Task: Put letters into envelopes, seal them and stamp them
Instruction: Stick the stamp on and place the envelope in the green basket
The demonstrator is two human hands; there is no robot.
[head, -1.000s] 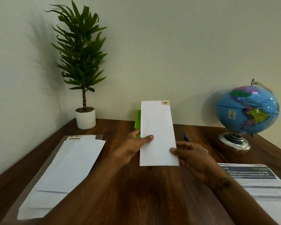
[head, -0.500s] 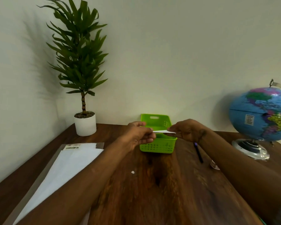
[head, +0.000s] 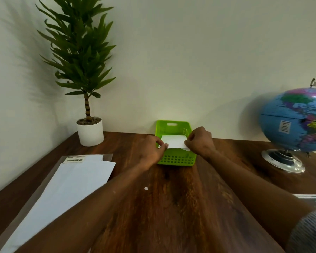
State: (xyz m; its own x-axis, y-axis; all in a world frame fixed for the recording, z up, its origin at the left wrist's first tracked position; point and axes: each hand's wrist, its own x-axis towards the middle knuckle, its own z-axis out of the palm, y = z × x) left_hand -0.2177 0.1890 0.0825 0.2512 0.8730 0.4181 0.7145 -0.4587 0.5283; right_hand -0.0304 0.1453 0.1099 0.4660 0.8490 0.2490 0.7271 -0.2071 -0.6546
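Desk's far edge (head: 226, 139): basket (head: 175, 159), envelope (head: 174, 141).

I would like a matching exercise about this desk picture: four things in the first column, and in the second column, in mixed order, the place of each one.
Things:
1. envelope
2. potted plant
3. globe
4. stack of envelopes

Places:
A. at the desk's right edge
B. flat on the desk at the left, partly in clear wrapping
C. over the green basket, held by the left hand and the right hand
D. in the far left corner by the wall

Pairs: 1-C, 2-D, 3-A, 4-B
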